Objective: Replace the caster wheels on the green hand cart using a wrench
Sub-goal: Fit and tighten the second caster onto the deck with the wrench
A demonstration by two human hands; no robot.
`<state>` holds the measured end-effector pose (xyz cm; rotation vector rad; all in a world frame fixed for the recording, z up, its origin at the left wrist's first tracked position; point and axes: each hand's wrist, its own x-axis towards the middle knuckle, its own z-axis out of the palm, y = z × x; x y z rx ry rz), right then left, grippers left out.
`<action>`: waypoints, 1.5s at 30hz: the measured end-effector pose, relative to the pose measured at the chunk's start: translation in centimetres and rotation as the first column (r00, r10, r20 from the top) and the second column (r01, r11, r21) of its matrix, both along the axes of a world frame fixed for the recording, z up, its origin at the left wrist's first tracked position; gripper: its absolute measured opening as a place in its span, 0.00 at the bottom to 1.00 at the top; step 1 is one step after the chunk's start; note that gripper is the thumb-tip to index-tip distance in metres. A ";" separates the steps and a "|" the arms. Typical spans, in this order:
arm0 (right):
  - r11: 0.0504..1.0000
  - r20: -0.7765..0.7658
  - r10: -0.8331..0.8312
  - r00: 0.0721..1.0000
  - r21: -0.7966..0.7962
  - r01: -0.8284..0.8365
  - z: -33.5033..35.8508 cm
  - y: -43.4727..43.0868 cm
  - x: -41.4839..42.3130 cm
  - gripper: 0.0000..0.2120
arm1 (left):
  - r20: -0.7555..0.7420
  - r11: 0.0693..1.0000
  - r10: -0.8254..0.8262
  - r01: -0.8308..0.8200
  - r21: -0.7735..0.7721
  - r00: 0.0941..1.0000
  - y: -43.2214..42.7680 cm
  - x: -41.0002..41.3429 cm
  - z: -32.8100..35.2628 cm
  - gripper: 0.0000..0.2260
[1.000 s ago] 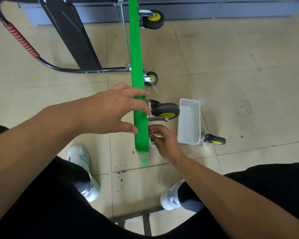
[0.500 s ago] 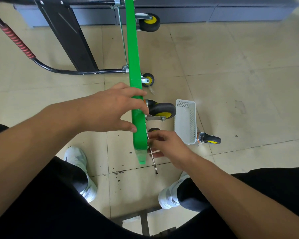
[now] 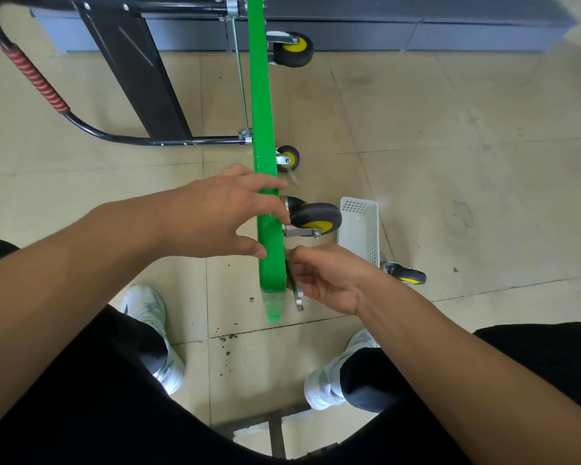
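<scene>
The green hand cart stands on edge on the tiled floor between our hands, our left hand clasping its deck, fingers over the rim, our right hand just beside it, curled round a wrench below the mounted caster wheel.

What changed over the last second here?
The wrench in the right hand swung into view, its free end now pointing toward the person. The left hand still grips the green cart; the loose wheel and white basket stayed put.
</scene>
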<state>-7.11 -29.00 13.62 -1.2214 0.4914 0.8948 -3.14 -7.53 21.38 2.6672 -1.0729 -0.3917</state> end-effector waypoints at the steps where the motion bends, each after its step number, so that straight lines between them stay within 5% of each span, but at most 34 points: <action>1: 0.999 0.009 0.031 0.999 -0.022 -0.031 0.1 -0.2 -0.2 0.07 | -0.003 1.000 0.001 -0.001 0.002 1.000 0.0 0.0 0.0 0.24; 8: 0.936 0.120 0.281 0.952 -0.256 -0.243 -1.5 -2.4 -2.0 0.02 | -0.003 1.000 -0.005 0.005 0.027 1.000 -0.1 0.1 0.1 0.24; 17: 0.710 0.446 0.541 0.712 -0.697 -0.103 -8.6 -2.6 -1.0 0.09 | -0.009 1.000 0.008 -0.008 0.008 1.000 -0.1 0.0 0.1 0.24; 30: 0.788 0.642 0.445 0.624 -0.612 0.069 -11.2 -1.6 1.0 0.11 | -0.015 1.000 0.016 -0.016 0.003 1.000 -0.1 0.2 0.1 0.24; 37: 0.834 0.671 0.362 0.647 -0.543 0.096 -11.7 -0.9 1.3 0.22 | -0.023 1.000 0.021 -0.021 -0.006 1.000 -0.1 0.0 0.0 0.24; 45: 0.864 0.695 0.291 0.658 -0.486 0.131 -11.4 0.0 1.1 0.09 | -0.017 1.000 0.022 -0.023 -0.011 1.000 0.0 -0.1 0.1 0.24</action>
